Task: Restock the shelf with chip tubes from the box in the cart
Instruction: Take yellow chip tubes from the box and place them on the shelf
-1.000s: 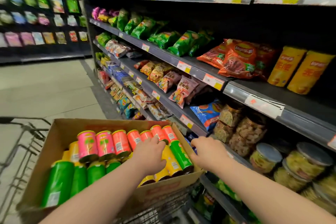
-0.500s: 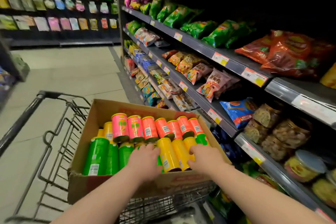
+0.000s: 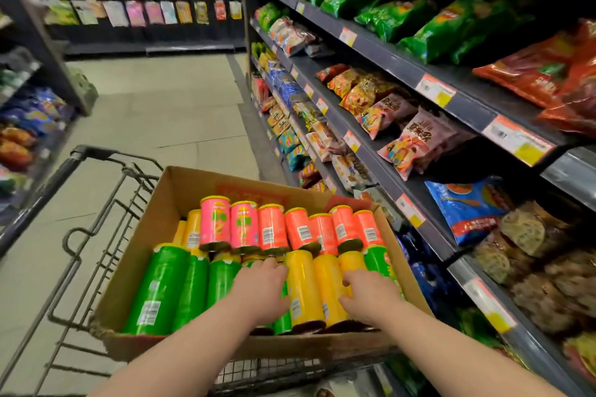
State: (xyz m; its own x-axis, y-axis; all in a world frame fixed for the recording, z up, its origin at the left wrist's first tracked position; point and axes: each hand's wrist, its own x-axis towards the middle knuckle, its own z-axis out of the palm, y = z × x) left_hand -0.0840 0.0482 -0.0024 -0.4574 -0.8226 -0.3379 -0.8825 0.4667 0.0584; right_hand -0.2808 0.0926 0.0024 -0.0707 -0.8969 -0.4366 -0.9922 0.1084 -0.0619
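A cardboard box (image 3: 180,193) sits in the wire cart (image 3: 96,235), packed with chip tubes lying on their sides. Pink tubes (image 3: 214,222) and orange-red tubes (image 3: 338,229) fill the far row. Green tubes (image 3: 161,287) and yellow tubes (image 3: 303,287) fill the near row. My left hand (image 3: 261,290) reaches into the near row, its fingers curled over a green tube (image 3: 282,319) beside the yellow ones. Further right, my right hand (image 3: 371,293) curls its fingers over the rightmost yellow tube (image 3: 351,264). Both tubes lie in the box.
Dark shelves (image 3: 390,184) run along the right, full of snack bags, with jars (image 3: 532,235) on a lower level. The cart handle (image 3: 80,151) points up the tiled aisle (image 3: 161,106). More shelving stands at the left and at the far end.
The view has swung left and down toward the box. My right hand has moved from the box's right edge onto the yellow tubes. My left hand has stayed among the near tubes.
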